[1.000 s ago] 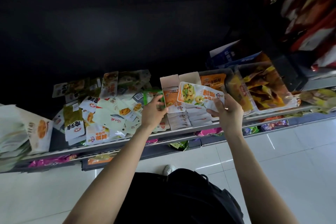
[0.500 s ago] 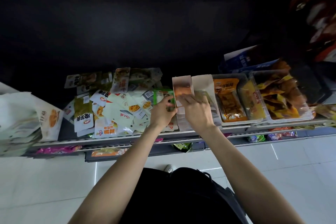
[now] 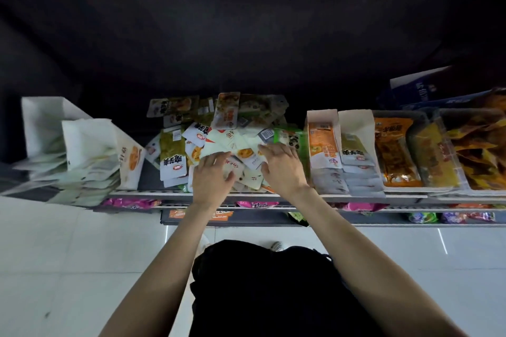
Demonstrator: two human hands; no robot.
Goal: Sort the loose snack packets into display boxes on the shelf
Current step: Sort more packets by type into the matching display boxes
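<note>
A heap of loose snack packets (image 3: 219, 139) lies on the shelf, mostly white, pale green and orange. My left hand (image 3: 210, 176) rests on the front of the heap with fingers spread over a white packet. My right hand (image 3: 282, 167) lies on the heap's right side, fingers stretched out flat, holding nothing. Just to the right stand two cardboard display boxes: one with orange packets (image 3: 323, 145) and one with pale green and white packets (image 3: 358, 150).
White display boxes (image 3: 82, 145) with pale packets lean at the left of the shelf. Clear trays of orange and yellow snacks (image 3: 397, 156) fill the right side. The shelf's front edge (image 3: 356, 195) runs across; lower shelves with pink packets sit beneath, then white floor tiles.
My right hand has put its packet into the display box and moved left onto the loose heap. My left hand has come down onto the heap's front. The view has shifted left.
</note>
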